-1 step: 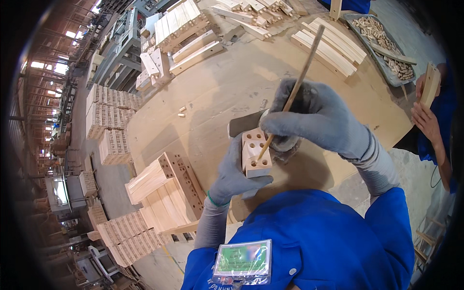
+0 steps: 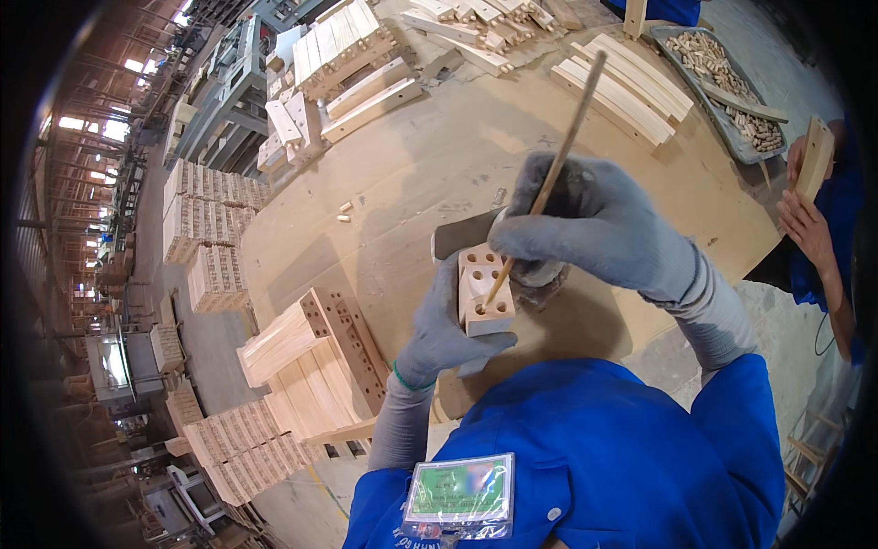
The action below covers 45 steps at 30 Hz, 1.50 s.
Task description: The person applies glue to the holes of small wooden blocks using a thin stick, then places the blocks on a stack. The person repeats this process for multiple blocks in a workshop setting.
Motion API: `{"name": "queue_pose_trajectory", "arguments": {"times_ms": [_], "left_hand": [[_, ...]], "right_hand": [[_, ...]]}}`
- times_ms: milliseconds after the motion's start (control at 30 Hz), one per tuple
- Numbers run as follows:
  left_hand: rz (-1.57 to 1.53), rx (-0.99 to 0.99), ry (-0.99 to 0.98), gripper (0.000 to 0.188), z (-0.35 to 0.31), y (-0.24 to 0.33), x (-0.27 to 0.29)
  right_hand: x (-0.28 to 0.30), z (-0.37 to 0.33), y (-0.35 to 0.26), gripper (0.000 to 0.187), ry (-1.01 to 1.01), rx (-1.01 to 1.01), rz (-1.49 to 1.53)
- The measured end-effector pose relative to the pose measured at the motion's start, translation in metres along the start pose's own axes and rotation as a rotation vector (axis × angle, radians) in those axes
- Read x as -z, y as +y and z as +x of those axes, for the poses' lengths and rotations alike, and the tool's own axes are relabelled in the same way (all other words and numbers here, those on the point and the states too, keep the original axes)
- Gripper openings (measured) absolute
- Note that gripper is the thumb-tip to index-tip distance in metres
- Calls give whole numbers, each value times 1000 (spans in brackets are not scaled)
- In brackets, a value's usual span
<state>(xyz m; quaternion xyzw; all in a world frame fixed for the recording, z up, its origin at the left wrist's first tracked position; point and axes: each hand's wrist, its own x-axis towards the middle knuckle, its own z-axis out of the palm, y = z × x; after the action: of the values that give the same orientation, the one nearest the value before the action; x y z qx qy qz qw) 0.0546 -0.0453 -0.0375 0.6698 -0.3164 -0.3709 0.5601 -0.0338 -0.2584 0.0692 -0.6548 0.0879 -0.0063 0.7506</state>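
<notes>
My gloved left hand [image 2: 432, 337] is wrapped round a bundle of pale wooden pieces [image 2: 492, 326], whose upward faces show several round drilled holes. Pinched in my gloved right hand [image 2: 608, 229] is a thin wooden stick [image 2: 572, 133], tilted up to the right. Its lower tip meets one of the holes near the front of the bundle; I cannot tell how deep it reaches. Just behind the wood lies a dark flat piece [image 2: 462, 235]. Below my right hand a small container [image 2: 541, 277] is partly hidden.
Two small dowels [image 2: 344, 212] lie on the brown tabletop [image 2: 412, 188]. Drilled wooden parts [image 2: 315, 366] are stacked at the left, with rails [image 2: 626, 87] at the back. Past them is a tray of dowels [image 2: 722, 82]. On the right, another person's hand [image 2: 805, 229] holds a wooden piece.
The upper end of the stick has shifted slightly left and down, and my right hand has moved a little with it. My left hand keeps its hold on the wooden pieces.
</notes>
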Motion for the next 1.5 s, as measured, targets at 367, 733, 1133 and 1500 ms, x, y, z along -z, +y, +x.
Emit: {"name": "queue_pose_trajectory", "arguments": {"times_ms": [367,733,1133,1500], "left_hand": [[99,28,-8,94,-2,6,1],[-71,12,-14,94,0,-2,-1],[-32,13,0,95,-1,2,-2],[-17,37,-7,93,-1,1,1]], "right_hand": [[-11,5,-3,17,-87,4,-69],[-7,0,-7,19,20,52,-125],[4,-9,10,16,17,-36,-55],[-2,-9,-2,16,-83,64,-163]]}}
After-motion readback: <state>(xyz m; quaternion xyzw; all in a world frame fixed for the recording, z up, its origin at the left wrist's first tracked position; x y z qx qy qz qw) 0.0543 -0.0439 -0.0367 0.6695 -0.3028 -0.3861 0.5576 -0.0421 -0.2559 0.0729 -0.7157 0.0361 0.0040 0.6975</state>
